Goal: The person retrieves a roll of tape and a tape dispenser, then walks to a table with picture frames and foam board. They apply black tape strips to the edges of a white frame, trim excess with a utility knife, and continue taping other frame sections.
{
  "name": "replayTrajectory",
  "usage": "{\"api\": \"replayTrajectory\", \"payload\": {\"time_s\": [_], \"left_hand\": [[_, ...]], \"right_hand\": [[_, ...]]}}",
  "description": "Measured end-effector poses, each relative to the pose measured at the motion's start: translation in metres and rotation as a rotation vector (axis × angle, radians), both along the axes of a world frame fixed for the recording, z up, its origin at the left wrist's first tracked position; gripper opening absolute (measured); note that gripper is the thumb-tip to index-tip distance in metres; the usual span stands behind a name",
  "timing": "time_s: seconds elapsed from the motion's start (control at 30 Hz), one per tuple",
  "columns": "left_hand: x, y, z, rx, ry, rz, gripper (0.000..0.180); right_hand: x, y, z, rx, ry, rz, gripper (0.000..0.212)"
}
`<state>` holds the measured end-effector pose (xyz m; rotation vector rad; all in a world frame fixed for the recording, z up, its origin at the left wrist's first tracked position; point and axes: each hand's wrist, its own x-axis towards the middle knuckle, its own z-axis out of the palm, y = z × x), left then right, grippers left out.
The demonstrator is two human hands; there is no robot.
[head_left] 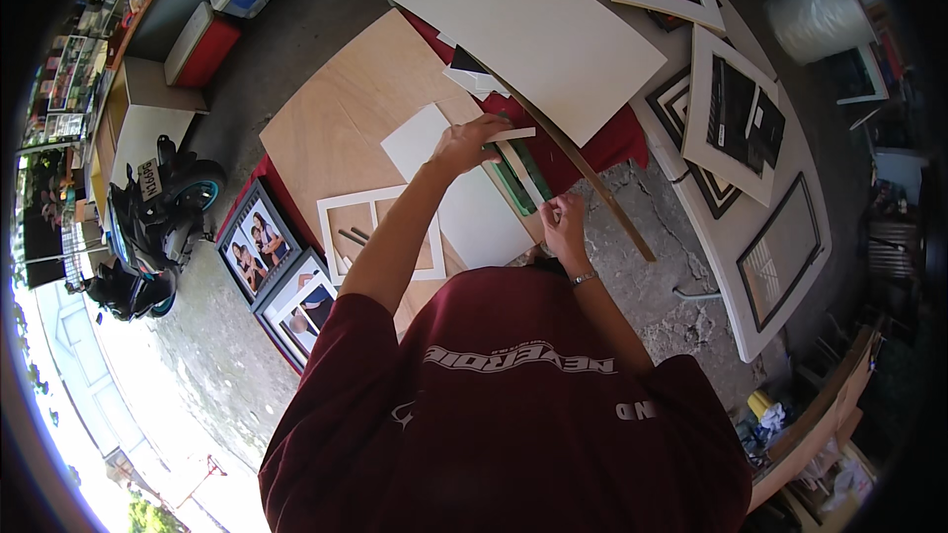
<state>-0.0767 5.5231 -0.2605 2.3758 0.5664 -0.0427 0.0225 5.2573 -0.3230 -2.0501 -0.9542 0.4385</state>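
Head view, looking down past a maroon shirt (pixel 513 405) that fills the lower middle. Both forearms rise from it toward a plywood board (pixel 346 114) lying on the concrete floor (pixel 652 237).

Right hand (pixel 563 222): nearest the body, a bracelet (pixel 584 278) at the wrist; the fingers are curled narrowly and pinch the near end of a thin white strip (pixel 525 183). Whether they press it flat cannot be told.

Left hand (pixel 467 145): farther out, arm extended, fingers bent down and closed over the far end of a green ruler (pixel 523 173), touching a short white strip (pixel 511 135) lying crosswise there. The ruler lies along the right edge of a white sheet (pixel 464 202), on the board, between the two hands.

Left of the sheet, a white mat (pixel 380 232) with a cut window rests on the board, two small sticks showing inside it. Nearer and left, two framed photos (pixel 281 271) lie on the floor at the board's corner.

Right of the hands, a long wooden batten (pixel 592 183) runs diagonally from the red cloth (pixel 612 143) onto the floor. Beyond it, a large white card (pixel 533 25) overlaps the board's far end.

Far right: several frames (pixel 736 118) spread on a pale board. Far left: a scooter (pixel 158 227), a red box (pixel 202 44).
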Motion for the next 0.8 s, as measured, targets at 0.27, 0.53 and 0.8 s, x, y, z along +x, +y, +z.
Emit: {"api": "replayTrajectory", "payload": {"time_s": [0.27, 0.53, 0.8], "left_hand": [[0.000, -0.003, 0.007, -0.045, 0.003, 0.019, 0.066], [-0.001, -0.005, 0.006, -0.046, 0.007, 0.014, 0.065], [-0.004, -0.004, 0.004, -0.037, 0.002, 0.024, 0.065]], "right_hand": [[-0.005, -0.021, -0.007, 0.097, 0.313, 0.034, 0.021], [-0.004, -0.025, -0.027, 0.197, 0.552, 0.022, 0.023], [0.001, -0.022, -0.015, 0.135, 0.720, 0.036, 0.017]]}}
